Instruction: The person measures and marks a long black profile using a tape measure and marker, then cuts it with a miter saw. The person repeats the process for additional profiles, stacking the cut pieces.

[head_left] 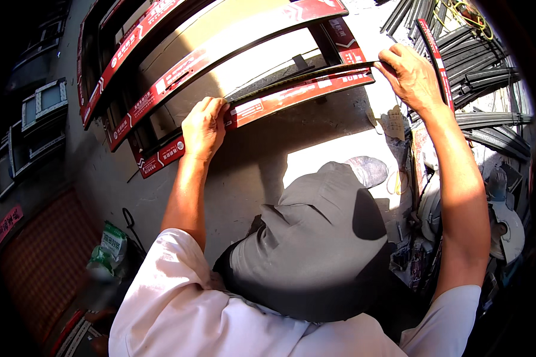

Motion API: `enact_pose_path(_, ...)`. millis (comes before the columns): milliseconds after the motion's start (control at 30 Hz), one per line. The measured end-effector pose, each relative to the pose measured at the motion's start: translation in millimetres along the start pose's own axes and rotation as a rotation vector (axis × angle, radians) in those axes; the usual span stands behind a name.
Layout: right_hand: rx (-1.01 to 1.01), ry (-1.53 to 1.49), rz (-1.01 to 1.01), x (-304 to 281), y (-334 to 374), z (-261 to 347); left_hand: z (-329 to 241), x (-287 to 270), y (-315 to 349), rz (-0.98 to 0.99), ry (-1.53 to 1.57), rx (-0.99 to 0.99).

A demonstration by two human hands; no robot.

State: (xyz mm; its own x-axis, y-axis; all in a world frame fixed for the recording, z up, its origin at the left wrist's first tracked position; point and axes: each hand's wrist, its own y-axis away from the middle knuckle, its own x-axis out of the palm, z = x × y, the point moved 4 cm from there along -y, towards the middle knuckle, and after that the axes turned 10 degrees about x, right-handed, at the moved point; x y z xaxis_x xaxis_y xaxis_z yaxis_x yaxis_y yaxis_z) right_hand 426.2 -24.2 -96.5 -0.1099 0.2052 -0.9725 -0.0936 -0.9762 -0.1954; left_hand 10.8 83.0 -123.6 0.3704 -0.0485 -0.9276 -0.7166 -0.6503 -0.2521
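Observation:
A thin dark strip (304, 76) with a faint yellowish edge stretches between my hands, along the near rail of a frame (307, 94) with red printed film on its bars. My right hand (408, 74) pinches the strip's right end just past the frame's corner. My left hand (203, 128) is closed at the same rail, its fingertips where the strip's left end meets it. Whether those fingers grip the strip or the rail too, I cannot tell. More red-filmed bars (184, 74) of the frame structure rise beyond, with brown cardboard (161, 116) behind them.
Dark profile strips (476, 59) lie piled at the far right, beside a red-filmed bar (436, 65) and a yellow cord (473, 21). A work glove (393, 122) and a round-guarded machine (506, 232) are on the right. Framed panels (41, 107) and a green-white bag (110, 245) stand left.

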Motion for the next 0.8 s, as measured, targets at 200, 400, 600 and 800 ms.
enact_pose_path(200, 0.030, 0.020, 0.001, 8, -10, -8, -3, 0, -7, 0.010, 0.026, -0.045)
enact_pose_path(400, 0.036, -0.004, 0.042, 10, -17, -8, 0, 6, -9, 0.010, 0.055, -0.075)
enact_pose_path(600, 0.079, -0.005, 0.101, 15, -22, -11, -2, 7, -10, 0.035, 0.050, -0.093)
enact_pose_path(800, 0.053, -0.002, 0.062, 22, -24, -15, 1, 9, -10, 0.030, 0.041, -0.111)
